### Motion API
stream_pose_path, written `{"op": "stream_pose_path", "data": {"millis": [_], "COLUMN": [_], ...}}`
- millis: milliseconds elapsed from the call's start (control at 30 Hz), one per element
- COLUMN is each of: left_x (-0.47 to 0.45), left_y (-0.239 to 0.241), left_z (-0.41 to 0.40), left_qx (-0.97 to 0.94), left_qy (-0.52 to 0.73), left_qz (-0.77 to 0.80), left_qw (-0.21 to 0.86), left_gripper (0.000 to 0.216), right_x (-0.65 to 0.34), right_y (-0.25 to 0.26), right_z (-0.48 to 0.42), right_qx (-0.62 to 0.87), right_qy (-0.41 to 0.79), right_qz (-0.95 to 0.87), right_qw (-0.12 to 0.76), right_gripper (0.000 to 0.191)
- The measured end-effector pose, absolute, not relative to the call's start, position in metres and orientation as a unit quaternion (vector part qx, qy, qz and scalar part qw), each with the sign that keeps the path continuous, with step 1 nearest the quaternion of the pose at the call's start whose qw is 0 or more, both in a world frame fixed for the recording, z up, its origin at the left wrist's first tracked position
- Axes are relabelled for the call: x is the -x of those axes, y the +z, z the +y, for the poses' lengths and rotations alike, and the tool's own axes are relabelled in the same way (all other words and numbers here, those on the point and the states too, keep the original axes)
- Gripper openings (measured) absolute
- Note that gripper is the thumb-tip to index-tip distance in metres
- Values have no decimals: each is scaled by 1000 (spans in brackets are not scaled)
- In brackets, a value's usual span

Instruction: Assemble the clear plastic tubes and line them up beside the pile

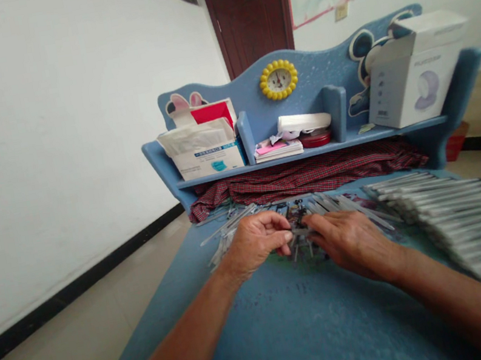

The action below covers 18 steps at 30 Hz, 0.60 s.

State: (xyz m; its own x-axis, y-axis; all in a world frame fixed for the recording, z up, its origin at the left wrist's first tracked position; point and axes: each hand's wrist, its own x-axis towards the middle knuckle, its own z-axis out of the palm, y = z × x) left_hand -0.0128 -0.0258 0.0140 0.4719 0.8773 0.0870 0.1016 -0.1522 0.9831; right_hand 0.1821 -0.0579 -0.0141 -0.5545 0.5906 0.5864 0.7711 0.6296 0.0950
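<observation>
- Left fingers (280,238) pinched closed on thin piece (300,232)
- Right fingers (318,225) bent at its right end, grip unclear
- Sticks (330,202) around it, near counter's (288,325) back edge

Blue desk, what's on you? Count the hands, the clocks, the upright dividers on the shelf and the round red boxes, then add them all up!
Hands: 2, left hand and right hand
Clock: 1
Dividers: 2, left divider and right divider
Round red box: 1
Total: 6
</observation>
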Motion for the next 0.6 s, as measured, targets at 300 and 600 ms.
{"op": "stream_pose_path", "data": {"millis": [300, 600], "left_x": [16, 14], "left_y": [11, 13], "left_z": [-21, -22], "left_qx": [-678, -684], "left_qy": [323, 338], "left_qz": [395, 378], "left_qw": [529, 525], "left_gripper": [15, 17], "right_x": [-183, -183], "right_y": [-17, -13], "right_z": [-56, -58], "right_qx": [384, 399], "right_qy": [-181, -136], "right_qz": [-862, -869], "right_qw": [277, 257], "right_gripper": [9, 10]}}
